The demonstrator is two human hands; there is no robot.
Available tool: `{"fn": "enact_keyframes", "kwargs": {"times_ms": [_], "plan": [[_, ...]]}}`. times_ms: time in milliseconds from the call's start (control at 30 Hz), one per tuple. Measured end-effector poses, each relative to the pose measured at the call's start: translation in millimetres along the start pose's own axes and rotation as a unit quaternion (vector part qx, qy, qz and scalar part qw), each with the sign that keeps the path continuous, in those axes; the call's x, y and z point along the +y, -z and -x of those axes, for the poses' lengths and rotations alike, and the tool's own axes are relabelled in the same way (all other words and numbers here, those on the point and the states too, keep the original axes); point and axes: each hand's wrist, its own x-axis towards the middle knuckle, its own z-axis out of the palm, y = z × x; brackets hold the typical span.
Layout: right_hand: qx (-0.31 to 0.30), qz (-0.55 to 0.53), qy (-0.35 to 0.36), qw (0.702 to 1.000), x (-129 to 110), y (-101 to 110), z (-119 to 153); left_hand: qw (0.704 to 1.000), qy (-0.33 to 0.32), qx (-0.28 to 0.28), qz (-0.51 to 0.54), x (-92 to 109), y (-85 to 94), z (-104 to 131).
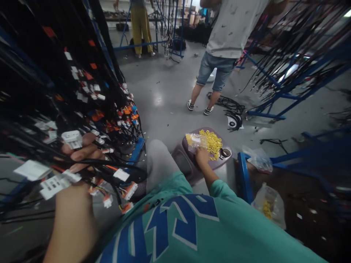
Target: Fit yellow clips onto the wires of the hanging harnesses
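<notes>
On the left, my left hand (85,151) is closed around a bundle of black cables with white plugs. A white connector (71,139) sits at its fingertips, and a white connector block (55,186) hangs just below. My right hand (202,156) reaches down to a purple plastic stool (189,153). Its curled fingers are at the lower edge of a clear plastic bag (195,140), beside a pile of small yellow plastic pieces (212,142). What those fingers hold, if anything, is too small to make out. A dark roll of tape (226,152) lies at the stool's right corner.
Dense hanging cables (95,84) fill the left side. A co-worker (219,54) stands ahead, and another person (140,25) is farther back. Blue metal racks (271,106) stand at right. Cable coils (233,120) lie on the floor. A plastic bag (270,204) with yellow pieces is at lower right.
</notes>
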Motion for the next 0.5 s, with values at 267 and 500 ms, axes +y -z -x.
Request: {"fn": "enact_keyframes", "kwargs": {"times_ms": [267, 500], "plan": [[0.007, 0.004, -0.001, 1.0, -3.6, -11.5, -5.9, 0.998, -0.033, -0.035, 0.035, -2.2, 13.9, -3.5], [0.005, -0.002, -0.019, 1.0, 8.0, -15.2, 3.6, 0.999, -0.048, -0.013, 0.021, -2.4, 16.7, -11.2]]}}
